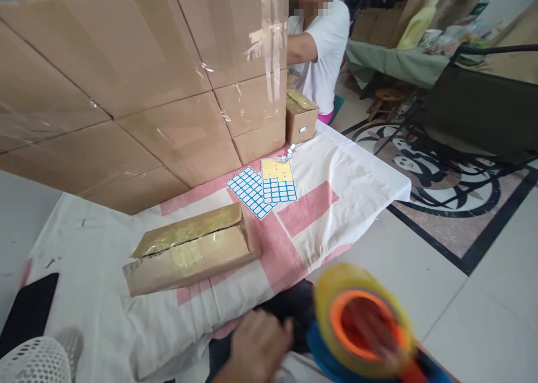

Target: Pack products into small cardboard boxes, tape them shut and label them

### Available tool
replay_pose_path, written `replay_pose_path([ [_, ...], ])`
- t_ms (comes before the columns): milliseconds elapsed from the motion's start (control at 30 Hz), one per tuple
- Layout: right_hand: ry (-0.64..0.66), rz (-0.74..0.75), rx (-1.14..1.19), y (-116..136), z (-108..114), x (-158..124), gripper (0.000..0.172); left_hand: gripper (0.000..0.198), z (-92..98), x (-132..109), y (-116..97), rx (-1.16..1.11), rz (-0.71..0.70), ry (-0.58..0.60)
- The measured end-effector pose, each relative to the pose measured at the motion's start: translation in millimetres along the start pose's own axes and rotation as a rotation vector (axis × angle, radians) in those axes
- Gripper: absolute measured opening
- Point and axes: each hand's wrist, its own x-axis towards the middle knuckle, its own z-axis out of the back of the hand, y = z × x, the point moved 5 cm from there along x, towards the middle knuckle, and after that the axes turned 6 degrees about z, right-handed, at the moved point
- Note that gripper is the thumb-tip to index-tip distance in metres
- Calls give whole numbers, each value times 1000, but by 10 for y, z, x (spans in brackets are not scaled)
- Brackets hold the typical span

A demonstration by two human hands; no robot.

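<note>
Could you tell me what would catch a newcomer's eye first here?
A wall of large taped cardboard boxes fills the upper left, above the cloth-covered table. At the bottom right, a blurred roll of yellow tape with an orange core sits on the right hand; blue-edged label sheets lie mid-table.

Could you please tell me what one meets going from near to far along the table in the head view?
Tape roll → long taped carton → blue-bordered label sheets → small carton → co-worker in a white shirt.
</note>
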Motion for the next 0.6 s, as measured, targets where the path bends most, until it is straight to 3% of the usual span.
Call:
replay_pose_path([
  [100, -115, -587, 659, -96, 254, -365, 40, 18, 141, -220, 299, -112, 268, 104],
  [133, -159, -722, 817, -66, 271, -460, 37, 9, 168, -235, 338, -185, 321, 101],
  [167, -179, -756, 861, -19, 269, -506, 37, 15, 184, -212, 341, -246, 348, 76],
  [233, -77, -557, 637, 95, 170, -446, 38, 57, 160, -78, 271, -348, 367, 17],
  [300, 139, -330, 364, 173, -122, -304, 51, 92, 78, 102, 179, -452, 401, -23],
  [367, 317, -170, 182, 201, -435, -146, 62, 107, -25, 244, 125, -564, 456, -30],
  [433, 390, -65, 85, 225, -615, -4, 65, 113, -112, 305, 127, -644, 508, -27],
  [600, 388, 74, 15, 301, -613, 45, 65, 137, -249, 297, 206, -799, 541, -101],
])
